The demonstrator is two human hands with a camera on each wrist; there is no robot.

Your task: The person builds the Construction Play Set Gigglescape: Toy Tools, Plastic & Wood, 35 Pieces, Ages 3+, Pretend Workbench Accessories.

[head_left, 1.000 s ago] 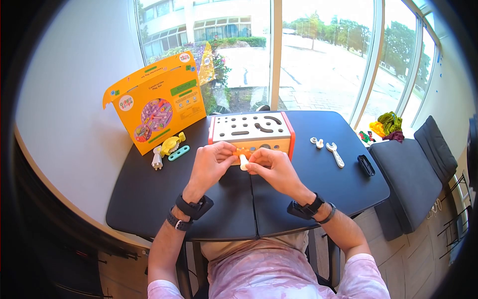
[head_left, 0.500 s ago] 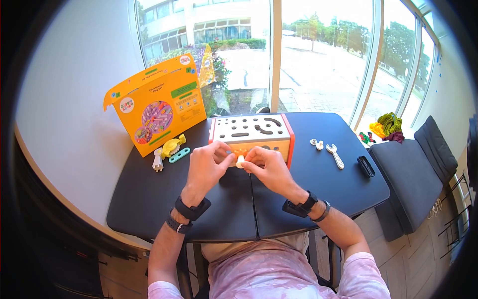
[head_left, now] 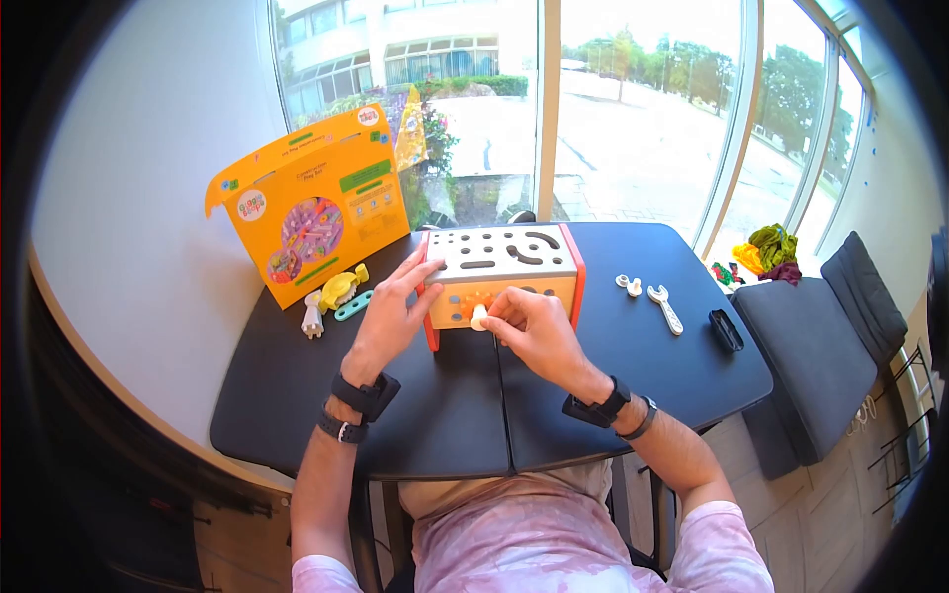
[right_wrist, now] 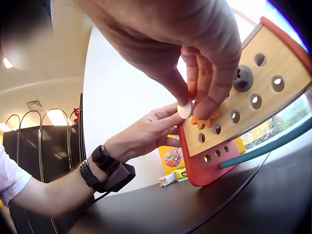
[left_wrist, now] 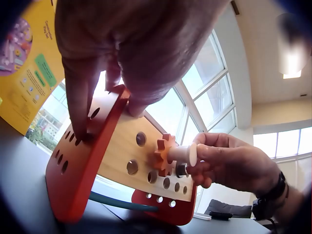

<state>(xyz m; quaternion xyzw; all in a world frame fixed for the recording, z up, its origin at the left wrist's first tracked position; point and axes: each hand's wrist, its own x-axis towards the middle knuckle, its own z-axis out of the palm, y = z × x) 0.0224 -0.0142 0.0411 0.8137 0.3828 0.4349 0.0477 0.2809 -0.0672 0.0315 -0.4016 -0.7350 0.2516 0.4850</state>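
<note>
A toy workbench (head_left: pixel 501 254) with a grey perforated top, wooden front panel and red end panels (left_wrist: pixel 87 170) stands on the table. My left hand (head_left: pixel 388 314) grips its left end, fingers over the red panel and top edge, thumb by the front. My right hand (head_left: pixel 546 336) pinches the head of a white toy bolt (left_wrist: pixel 180 154) between thumb and fingers. The bolt's shank points into the middle of an orange gear (left_wrist: pixel 164 158), which lies against the front panel. A grey round fitting (right_wrist: pixel 243 78) sits further along that panel.
Left of the workbench lie a teal strip (head_left: pixel 354 304), a yellow toy piece (head_left: pixel 341 289) and a white toy piece (head_left: pixel 311 314), before an orange box (head_left: pixel 326 188). On the right are small white pieces (head_left: pixel 630 285), a white toy wrench (head_left: pixel 666 308) and a black case (head_left: pixel 727 329).
My left hand has moved from beside the gear up to the workbench's left end. My right hand keeps pinching the bolt, which has shifted slightly left and up.
</note>
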